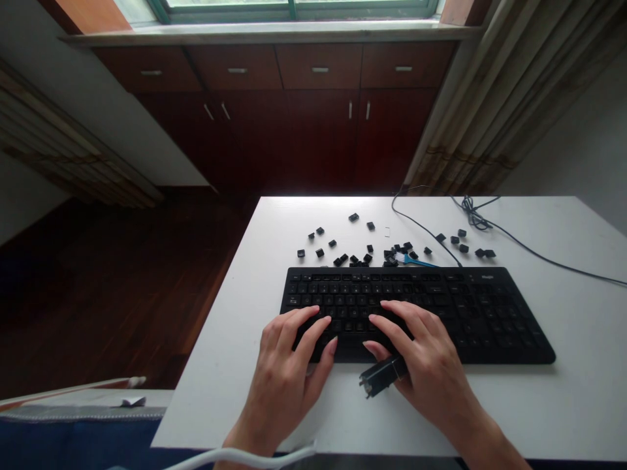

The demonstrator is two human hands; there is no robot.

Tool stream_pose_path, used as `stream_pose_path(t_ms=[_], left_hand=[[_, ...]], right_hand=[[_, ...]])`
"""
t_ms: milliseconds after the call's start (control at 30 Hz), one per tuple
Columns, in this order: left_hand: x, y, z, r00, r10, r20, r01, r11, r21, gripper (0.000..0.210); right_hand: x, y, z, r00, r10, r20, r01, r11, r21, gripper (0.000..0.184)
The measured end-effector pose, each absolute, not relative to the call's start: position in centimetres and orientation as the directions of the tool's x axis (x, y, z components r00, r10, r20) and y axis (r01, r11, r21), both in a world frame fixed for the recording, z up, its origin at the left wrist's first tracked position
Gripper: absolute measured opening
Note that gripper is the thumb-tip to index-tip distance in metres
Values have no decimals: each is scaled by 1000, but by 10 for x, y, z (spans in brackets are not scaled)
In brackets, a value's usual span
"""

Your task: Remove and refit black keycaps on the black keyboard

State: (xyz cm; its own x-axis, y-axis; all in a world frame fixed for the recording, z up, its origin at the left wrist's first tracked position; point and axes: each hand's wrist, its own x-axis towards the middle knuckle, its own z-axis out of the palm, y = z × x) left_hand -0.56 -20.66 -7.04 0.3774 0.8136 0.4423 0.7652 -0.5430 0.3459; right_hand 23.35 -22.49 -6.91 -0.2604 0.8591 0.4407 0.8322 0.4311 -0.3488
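Observation:
A black keyboard [490,352] lies on a white table, with keys in place in its left part. My left hand [289,365] rests over its left end, fingers apart and fingertips on the keys, holding nothing. Over the keyboard's middle is my right hand [421,359], its fingertips also at the keys. A long black keycap [381,376], like a space bar with thin wire on it, is tucked in the crook between my right thumb and index finger. Its far end is hidden by the hand. Loose black keycaps [353,217] lie scattered behind the keyboard.
A small blue brush [416,262] lies among the keycaps behind the keyboard. The keyboard's cable [416,222] runs to the table's back edge, and a bundled black cable [475,212] sits at the back right. A white cord [245,457] crosses the near edge.

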Motion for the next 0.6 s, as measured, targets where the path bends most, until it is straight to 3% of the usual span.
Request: stream_pose_path(t_ms=[433, 600], left_hand=[[-6, -208, -70, 376, 816, 439, 765, -541, 349, 37], [-5, -207, -69, 379, 814, 441, 765, -543, 346, 37]], right_hand=[[236, -226, -69, -256, 856, 448, 824, 436, -363, 31], [237, -227, -69, -265, 848, 459, 817, 450, -361, 21]])
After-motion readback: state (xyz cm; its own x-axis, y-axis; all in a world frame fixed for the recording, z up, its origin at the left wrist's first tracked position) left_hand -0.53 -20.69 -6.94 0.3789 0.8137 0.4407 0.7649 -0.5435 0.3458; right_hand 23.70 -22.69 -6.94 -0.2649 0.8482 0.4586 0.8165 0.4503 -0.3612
